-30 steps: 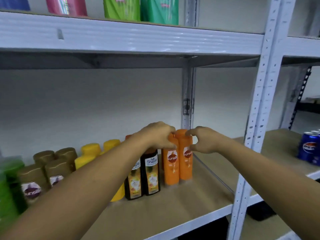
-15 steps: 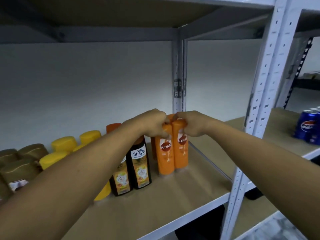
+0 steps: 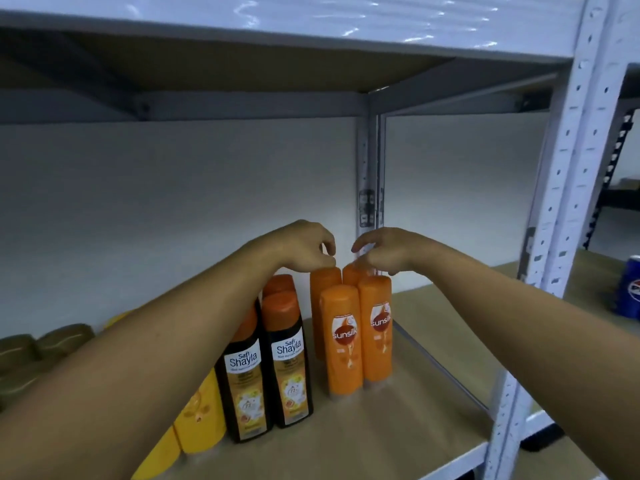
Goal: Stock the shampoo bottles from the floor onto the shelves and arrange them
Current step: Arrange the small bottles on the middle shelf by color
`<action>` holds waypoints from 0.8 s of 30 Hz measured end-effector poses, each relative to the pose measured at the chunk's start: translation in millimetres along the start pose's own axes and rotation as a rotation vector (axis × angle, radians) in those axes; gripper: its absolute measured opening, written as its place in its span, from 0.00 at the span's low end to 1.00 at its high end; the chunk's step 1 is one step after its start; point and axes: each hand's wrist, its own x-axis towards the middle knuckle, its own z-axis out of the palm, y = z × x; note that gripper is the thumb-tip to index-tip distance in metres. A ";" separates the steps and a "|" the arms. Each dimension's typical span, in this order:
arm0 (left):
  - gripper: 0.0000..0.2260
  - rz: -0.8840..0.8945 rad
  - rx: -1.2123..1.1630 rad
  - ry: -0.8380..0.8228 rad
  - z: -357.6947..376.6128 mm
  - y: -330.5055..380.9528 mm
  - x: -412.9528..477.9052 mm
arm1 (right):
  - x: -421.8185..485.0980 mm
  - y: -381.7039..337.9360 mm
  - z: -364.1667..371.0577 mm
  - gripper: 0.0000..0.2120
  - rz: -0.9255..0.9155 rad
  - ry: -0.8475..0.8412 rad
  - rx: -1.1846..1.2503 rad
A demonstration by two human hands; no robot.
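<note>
Both arms reach in from the lower corners toward the middle of the frame, over a block of four upright orange plastic Sunsilk shampoo bottles (image 3: 341,341) standing two by two on the tan board shelf (image 3: 408,434).

The left hand (image 3: 304,247) hangs with loosely curled fingers just above the back left bottle's top and holds nothing. The right hand (image 3: 384,252) is also loosely curled; its lower fingers meet the back right bottle's top, but blur hides whether they grip it.

Just left of the orange block, nearly touching it, stand black Safi Shayla bottles with orange caps (image 3: 287,362). Yellow bottles (image 3: 201,420) follow toward the lower left, partly hidden by the left forearm, and brown-capped bottles (image 3: 41,344) sit at the left edge of the frame.

Bare board runs right of the orange block to the thin side rail and the white perforated metal upright (image 3: 554,237). A strip of board also lies open between the front bottles and the shelf's white front lip. The grey underside of the upper shelf (image 3: 242,74) sits well above the hands. A blue Pepsi can (image 3: 630,289) stands in the next bay at the right edge.
</note>
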 end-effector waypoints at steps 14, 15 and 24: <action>0.23 -0.065 -0.133 -0.267 26.4 -17.0 42.8 | 37.7 -0.8 13.2 0.16 0.008 -0.165 -0.091; 0.23 -0.057 -0.133 -0.258 27.1 -16.5 43.4 | 39.0 0.6 12.7 0.16 0.012 -0.158 -0.095; 0.24 -0.046 -0.123 -0.243 30.1 -14.0 43.7 | 43.3 4.3 14.4 0.18 0.005 -0.166 -0.152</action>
